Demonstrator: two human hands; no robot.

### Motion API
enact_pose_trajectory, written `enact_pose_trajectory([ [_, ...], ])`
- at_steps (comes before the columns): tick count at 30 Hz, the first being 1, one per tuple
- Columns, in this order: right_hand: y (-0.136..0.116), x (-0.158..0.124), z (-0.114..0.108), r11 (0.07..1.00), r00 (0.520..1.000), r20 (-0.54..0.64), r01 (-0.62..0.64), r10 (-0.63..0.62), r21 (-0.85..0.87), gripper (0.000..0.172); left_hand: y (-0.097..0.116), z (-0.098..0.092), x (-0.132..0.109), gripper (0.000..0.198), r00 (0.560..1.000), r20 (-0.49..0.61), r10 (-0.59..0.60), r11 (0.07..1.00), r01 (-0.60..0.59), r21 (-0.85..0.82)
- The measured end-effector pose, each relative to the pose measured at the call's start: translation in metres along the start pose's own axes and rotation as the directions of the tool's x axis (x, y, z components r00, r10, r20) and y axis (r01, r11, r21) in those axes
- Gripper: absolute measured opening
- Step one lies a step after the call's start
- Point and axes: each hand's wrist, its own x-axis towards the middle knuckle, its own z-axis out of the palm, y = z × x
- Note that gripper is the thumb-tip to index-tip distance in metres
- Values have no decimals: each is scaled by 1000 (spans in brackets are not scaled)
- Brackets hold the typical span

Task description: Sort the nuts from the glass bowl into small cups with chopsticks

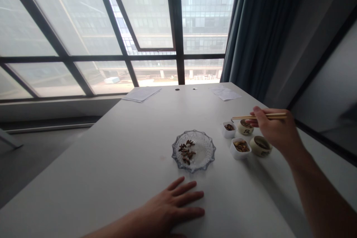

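My right hand (pixel 270 124) holds a pair of wooden chopsticks (pixel 242 117), their tips over the back edge of a small white cup (pixel 225 132) with dark brown pieces inside. Beneath the hand stands a beige cup (pixel 245 131) with a dark character on it. In front are a second white cup (pixel 240 155) with yellow-brown pieces and another beige cup (pixel 260 151) with dark contents. A scalloped glass dish (pixel 205 152) holds several dark brown pieces, mostly on its left side. My left hand (pixel 178 202) lies with fingers spread on the table just before the dish.
The white table (pixel 117 163) reaches back to a large window. Papers (pixel 142 94) lie at its back left, and more sheets (pixel 226 93) at the back right. A dark curtain (pixel 259 33) hangs behind the right side.
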Motion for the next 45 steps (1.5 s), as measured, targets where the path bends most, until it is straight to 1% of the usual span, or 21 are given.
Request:
enact_pose_trajectory([
  [5,1,0,0,1000,1000,15,-8,8,15,41,1,1,0,72,1000,6,-2,1000,2,11],
  [10,-7,-6,4,997,1000,20,-8,7,77,41,0,0,1,69,1000,19,-10,999,9,41],
  [12,-11,-11,8,993,998,67,-8,0,116,41,0,1,1,70,1000,26,-14,999,13,48],
  [13,-13,-14,11,990,993,118,-19,2,141,41,0,1,1,70,999,30,-17,999,15,48],
  [15,-17,-21,17,980,968,251,-63,14,191,43,0,1,1,71,999,33,-22,999,21,39],
  [17,-18,-29,25,968,925,379,-114,21,224,46,1,0,1,71,1000,25,-17,999,17,28],
  [19,-17,-36,34,961,880,475,-143,13,238,49,1,0,1,70,1000,5,-5,1000,5,17],
  [24,-11,-51,55,958,786,619,-177,0,226,51,1,1,1,71,1000,-5,1,1000,-1,2],
  [26,-8,-56,62,959,756,655,-178,-9,219,51,0,2,1,71,1000,-8,1,1000,-1,-2],
  [28,-4,-60,67,961,738,674,-171,-22,219,50,0,2,0,71,1000,6,-4,1000,4,0],
  [31,1,-63,74,960,738,674,-174,-19,218,51,-1,1,0,71,1000,24,-14,1000,14,12],
  [36,10,-67,83,936,756,655,-246,21,254,55,0,1,0,72,1000,10,-5,999,5,31],
  [40,13,-69,88,909,792,604,-310,86,278,56,-1,1,1,70,1000,2,3,1000,-3,31],
  [42,13,-69,89,906,813,571,-319,111,279,56,-1,2,0,69,1000,-7,6,1000,-6,29],
  [45,10,-68,89,904,831,537,-334,148,268,53,-1,1,0,68,1000,-9,10,1000,-9,20],
])
